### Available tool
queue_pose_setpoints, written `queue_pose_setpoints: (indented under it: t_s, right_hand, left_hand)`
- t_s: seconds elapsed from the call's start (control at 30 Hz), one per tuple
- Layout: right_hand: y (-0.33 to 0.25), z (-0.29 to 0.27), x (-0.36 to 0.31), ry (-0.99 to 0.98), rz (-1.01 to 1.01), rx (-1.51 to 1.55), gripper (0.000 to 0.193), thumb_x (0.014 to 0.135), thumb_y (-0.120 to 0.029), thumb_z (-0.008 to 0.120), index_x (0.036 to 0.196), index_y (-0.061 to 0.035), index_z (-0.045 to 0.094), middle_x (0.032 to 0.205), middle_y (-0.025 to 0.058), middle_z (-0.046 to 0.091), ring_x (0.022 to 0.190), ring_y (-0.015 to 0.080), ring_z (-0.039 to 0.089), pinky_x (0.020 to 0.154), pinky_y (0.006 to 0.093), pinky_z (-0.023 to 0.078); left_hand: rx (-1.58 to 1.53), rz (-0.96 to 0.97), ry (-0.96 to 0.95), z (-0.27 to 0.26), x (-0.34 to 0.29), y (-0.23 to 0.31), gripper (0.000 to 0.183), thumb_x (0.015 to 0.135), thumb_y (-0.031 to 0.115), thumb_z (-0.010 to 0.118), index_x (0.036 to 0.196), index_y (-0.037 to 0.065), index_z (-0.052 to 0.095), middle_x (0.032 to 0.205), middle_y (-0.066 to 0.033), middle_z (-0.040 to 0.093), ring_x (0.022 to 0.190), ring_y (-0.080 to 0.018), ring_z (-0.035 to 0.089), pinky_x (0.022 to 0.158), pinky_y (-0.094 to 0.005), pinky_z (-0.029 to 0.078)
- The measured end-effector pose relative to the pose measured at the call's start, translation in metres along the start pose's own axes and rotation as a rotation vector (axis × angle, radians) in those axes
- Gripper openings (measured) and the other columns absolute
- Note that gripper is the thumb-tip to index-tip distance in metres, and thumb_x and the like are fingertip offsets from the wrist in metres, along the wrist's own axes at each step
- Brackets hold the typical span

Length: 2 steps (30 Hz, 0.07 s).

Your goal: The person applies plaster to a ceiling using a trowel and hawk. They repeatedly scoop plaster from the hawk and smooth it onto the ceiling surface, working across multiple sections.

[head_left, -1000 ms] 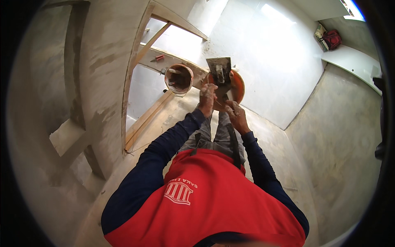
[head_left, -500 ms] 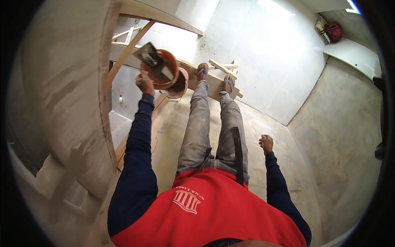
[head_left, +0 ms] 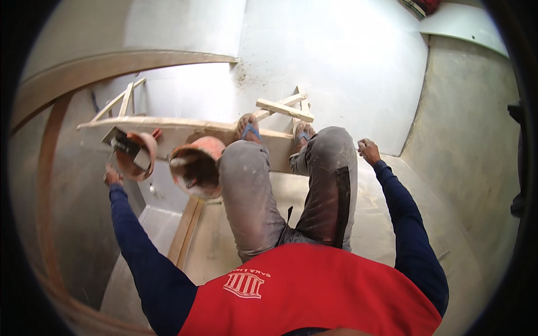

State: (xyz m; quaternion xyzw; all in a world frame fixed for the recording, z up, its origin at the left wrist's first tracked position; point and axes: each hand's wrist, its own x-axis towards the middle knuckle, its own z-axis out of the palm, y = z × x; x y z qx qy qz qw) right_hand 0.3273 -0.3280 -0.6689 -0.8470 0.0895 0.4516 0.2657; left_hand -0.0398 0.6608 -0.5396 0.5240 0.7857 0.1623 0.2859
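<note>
At the left, my left hand [head_left: 113,176] is closed by a small orange bucket [head_left: 147,144], its fingers at what looks like the thin wire handle. Flat, dark-bladed plastering tools [head_left: 124,143] lie across the bucket's mouth. Between that bucket and my left leg stands a larger orange bucket [head_left: 205,147], smeared inside with dried material. My right hand [head_left: 368,151] hangs in the air beside my right knee, fingers curled in, with no object visible in it.
My sandalled feet rest on a narrow wooden plank [head_left: 216,130]. Wooden trestle pieces [head_left: 286,109] show behind it at the middle, others [head_left: 124,101] at the left. A wooden frame beam [head_left: 151,57] crosses the upper left. Smooth grey wall [head_left: 468,123] rises at the right.
My knees have bent and I have sunk lower toward the plank. My left hand and the small bucket have moved left, apart from the larger bucket. My right hand stays raised at the right.
</note>
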Motion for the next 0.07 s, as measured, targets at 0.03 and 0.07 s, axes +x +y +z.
queue_pose_setpoints:
  t_s: [0.03,0.07]
  right_hand:
    - [0.005,0.006,0.017,0.022,-0.128,-0.134,0.033,0.096,-0.031,0.056,0.103,-0.0005,0.068,0.085,0.0164,0.072,0.073,0.0241,0.07,0.068,0.0387,0.055]
    - [0.009,0.016,0.033,0.04,-0.233,-0.255,0.035,0.095,-0.032,0.055,0.104,-0.0016,0.069,0.088,0.0177,0.073,0.077,0.0264,0.072,0.073,0.0414,0.056]
  left_hand:
    - [0.057,-0.043,0.026,0.004,0.008,-0.004,0.034,0.087,0.043,0.067,0.086,0.01,0.06,0.069,-0.0023,0.052,0.06,-0.0183,0.051,0.051,-0.0332,0.044]
    - [0.091,0.033,0.103,0.013,0.011,-0.017,0.038,0.087,0.046,0.067,0.094,0.009,0.066,0.077,-0.0041,0.061,0.069,-0.0224,0.058,0.06,-0.0357,0.049]
